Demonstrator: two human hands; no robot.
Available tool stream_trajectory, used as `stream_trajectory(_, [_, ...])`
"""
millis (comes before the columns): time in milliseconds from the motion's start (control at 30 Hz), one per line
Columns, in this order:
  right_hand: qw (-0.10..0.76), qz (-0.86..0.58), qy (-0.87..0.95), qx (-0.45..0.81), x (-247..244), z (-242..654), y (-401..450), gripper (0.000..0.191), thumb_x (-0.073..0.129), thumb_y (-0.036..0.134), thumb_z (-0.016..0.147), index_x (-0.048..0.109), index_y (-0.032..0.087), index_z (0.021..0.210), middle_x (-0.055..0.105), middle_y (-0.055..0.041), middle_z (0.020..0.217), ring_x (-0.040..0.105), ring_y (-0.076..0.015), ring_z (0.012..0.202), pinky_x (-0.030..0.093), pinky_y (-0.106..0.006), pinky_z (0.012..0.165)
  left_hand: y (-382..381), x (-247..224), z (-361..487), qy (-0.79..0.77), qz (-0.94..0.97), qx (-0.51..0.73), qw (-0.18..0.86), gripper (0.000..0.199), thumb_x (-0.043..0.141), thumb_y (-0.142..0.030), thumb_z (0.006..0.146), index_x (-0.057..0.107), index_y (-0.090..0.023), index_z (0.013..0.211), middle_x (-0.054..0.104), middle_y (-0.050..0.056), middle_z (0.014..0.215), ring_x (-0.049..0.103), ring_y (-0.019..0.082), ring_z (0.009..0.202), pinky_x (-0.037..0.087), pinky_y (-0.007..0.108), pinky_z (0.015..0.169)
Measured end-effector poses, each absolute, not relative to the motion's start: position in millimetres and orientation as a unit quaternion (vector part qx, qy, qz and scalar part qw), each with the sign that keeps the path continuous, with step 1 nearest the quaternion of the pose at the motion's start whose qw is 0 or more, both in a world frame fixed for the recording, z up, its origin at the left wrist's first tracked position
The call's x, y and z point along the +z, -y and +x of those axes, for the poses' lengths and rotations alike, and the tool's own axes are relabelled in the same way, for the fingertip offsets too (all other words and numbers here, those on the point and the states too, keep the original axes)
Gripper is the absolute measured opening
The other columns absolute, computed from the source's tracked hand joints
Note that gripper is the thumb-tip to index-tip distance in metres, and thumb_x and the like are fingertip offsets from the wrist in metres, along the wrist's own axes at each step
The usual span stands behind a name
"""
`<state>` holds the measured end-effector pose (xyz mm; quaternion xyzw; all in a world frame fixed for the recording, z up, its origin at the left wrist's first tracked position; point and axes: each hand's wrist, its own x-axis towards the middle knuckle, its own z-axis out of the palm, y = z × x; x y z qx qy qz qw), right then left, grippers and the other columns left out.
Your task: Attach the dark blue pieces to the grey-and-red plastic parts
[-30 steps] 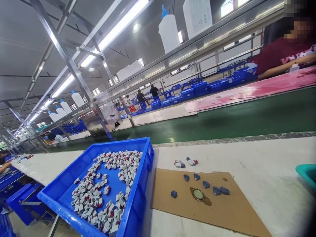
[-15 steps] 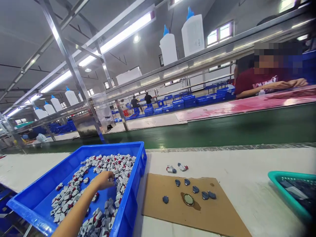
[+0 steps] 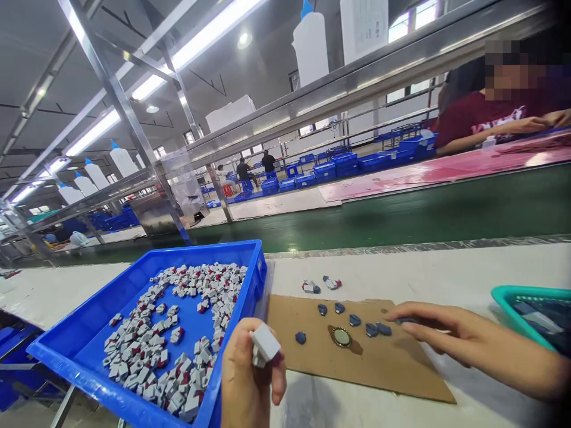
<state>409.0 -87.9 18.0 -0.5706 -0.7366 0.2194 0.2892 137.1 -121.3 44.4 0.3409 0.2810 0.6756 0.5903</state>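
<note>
Nearest: left hand, thumb and fingers closed on a white block, just right of the blue tray. In tray: many more blocks, white with some red, loosely heaped. To the right: right hand, thumb and forefinger narrowed on a small dark piece, above right part of the cardboard. On cardboard: six similar pieces about a round cap in a wet stain. Past right wrist: green basket, dark contents. Beyond cardboard, on white table: two blocks with dark parts. Farther: green belt, pink sheet, co-worker in dark red. Overhead shelf: white bottles. Farthest: blue crates.
</note>
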Motion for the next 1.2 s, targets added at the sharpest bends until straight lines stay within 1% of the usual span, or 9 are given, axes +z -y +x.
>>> stream_trajectory(67, [0.252, -0.551, 0.737, 0.299, 21.1, 393.3, 84.7, 0.031, 0.039, 0.042, 0.082, 0.060, 0.027, 0.100, 0.055, -0.0050, 0.110, 0.052, -0.0212, 0.100, 0.043, -0.030, 0.082, 112.9, 28.3, 153.7, -0.272, 0.265, 0.647, 0.662, 0.032, 0.058, -0.046, 0.073, 0.060, -0.014, 0.073, 0.047, -0.004, 0.052, 0.035, 0.000, 0.034, 0.023, 0.010, 0.031])
stream_trajectory(233, [0.194, -0.546, 0.774, 0.255, 6.8, 370.6, 76.0, 0.027, 0.040, 0.031, 0.081, 0.051, 0.018, 0.102, 0.056, -0.0021, 0.071, 0.051, -0.0144, 0.062, 0.037, -0.023, 0.055, 86.9, -16.7, 169.5, -0.316, 0.215, 0.614, 0.691, 0.030, 0.052, -0.043, 0.078, 0.054, -0.014, 0.073, 0.055, 0.000, 0.067, 0.052, 0.007, 0.051, 0.038, 0.014, 0.036])
stream_trajectory(333, [0.174, -0.539, 0.797, 0.208, 0.3, 368.9, 69.8, 0.016, 0.043, 0.026, 0.079, 0.052, 0.017, 0.089, 0.054, -0.0008, 0.068, 0.048, -0.0126, 0.060, 0.033, -0.021, 0.052, 76.4, -40.3, 172.5, -0.380, 0.239, 0.606, 0.657, 0.035, 0.054, -0.048, 0.074, 0.053, -0.013, 0.082, 0.061, 0.007, 0.077, 0.060, 0.015, 0.063, 0.046, 0.019, 0.042])
stream_trajectory(467, [0.144, -0.529, 0.812, 0.199, 1.0, 365.7, 61.3, 0.013, 0.044, 0.021, 0.079, 0.057, 0.018, 0.083, 0.058, -0.0021, 0.078, 0.052, -0.0142, 0.069, 0.033, -0.021, 0.057, 72.2, -60.4, 176.2, -0.387, 0.247, 0.598, 0.656, 0.037, 0.057, -0.051, 0.070, 0.047, -0.015, 0.074, 0.053, -0.001, 0.052, 0.048, 0.008, 0.041, 0.038, 0.015, 0.035])
stream_trajectory(533, [0.132, -0.526, 0.818, 0.192, 0.7, 360.3, 56.8, 0.017, 0.042, 0.019, 0.081, 0.058, 0.018, 0.086, 0.060, -0.0029, 0.083, 0.053, -0.0156, 0.075, 0.035, -0.023, 0.062, 73.8, -64.3, 177.3, -0.384, 0.266, 0.592, 0.657, 0.036, 0.054, -0.051, 0.073, 0.045, -0.016, 0.073, 0.049, -0.003, 0.050, 0.041, 0.006, 0.037, 0.036, 0.014, 0.033])
stream_trajectory(667, [0.109, -0.518, 0.831, 0.173, -5.8, 347.7, 46.0, 0.022, 0.039, 0.015, 0.083, 0.056, 0.018, 0.095, 0.059, -0.0051, 0.092, 0.053, -0.0170, 0.082, 0.036, -0.024, 0.067, 78.5, -68.3, 178.5, -0.370, 0.331, 0.565, 0.659, 0.028, 0.043, -0.045, 0.080, 0.044, -0.017, 0.078, 0.048, -0.002, 0.060, 0.045, 0.009, 0.049, 0.044, 0.019, 0.038])
stream_trajectory(867, [0.059, -0.511, 0.844, 0.150, -20.0, 343.8, 35.2, 0.021, 0.038, 0.013, 0.082, 0.057, 0.016, 0.091, 0.057, -0.0075, 0.090, 0.054, -0.0169, 0.075, 0.034, -0.023, 0.058, 79.4, -75.8, 181.9, -0.430, 0.436, 0.509, 0.605, 0.014, 0.050, -0.025, 0.078, 0.042, -0.019, 0.088, 0.048, -0.002, 0.070, 0.041, 0.008, 0.055, 0.046, 0.018, 0.044])
stream_trajectory(1033, [0.048, -0.505, 0.853, 0.119, -18.6, 342.2, 40.0, 0.023, 0.035, 0.014, 0.084, 0.057, 0.017, 0.090, 0.056, -0.0070, 0.091, 0.055, -0.0163, 0.076, 0.034, -0.023, 0.059, 79.4, -69.2, 180.4, -0.445, 0.449, 0.495, 0.596, 0.018, 0.056, -0.027, 0.075, 0.048, -0.018, 0.087, 0.048, -0.001, 0.069, 0.042, 0.009, 0.057, 0.046, 0.018, 0.044])
stream_trajectory(1200, [0.035, -0.509, 0.856, 0.081, -11.0, 337.3, 44.7, 0.019, 0.040, 0.011, 0.080, 0.059, 0.013, 0.082, 0.057, -0.0089, 0.080, 0.055, -0.0161, 0.068, 0.031, -0.023, 0.054, 78.5, -69.2, 179.5, -0.429, 0.436, 0.508, 0.606, 0.020, 0.061, -0.032, 0.073, 0.053, -0.015, 0.081, 0.053, 0.001, 0.071, 0.047, 0.009, 0.060, 0.044, 0.018, 0.049])
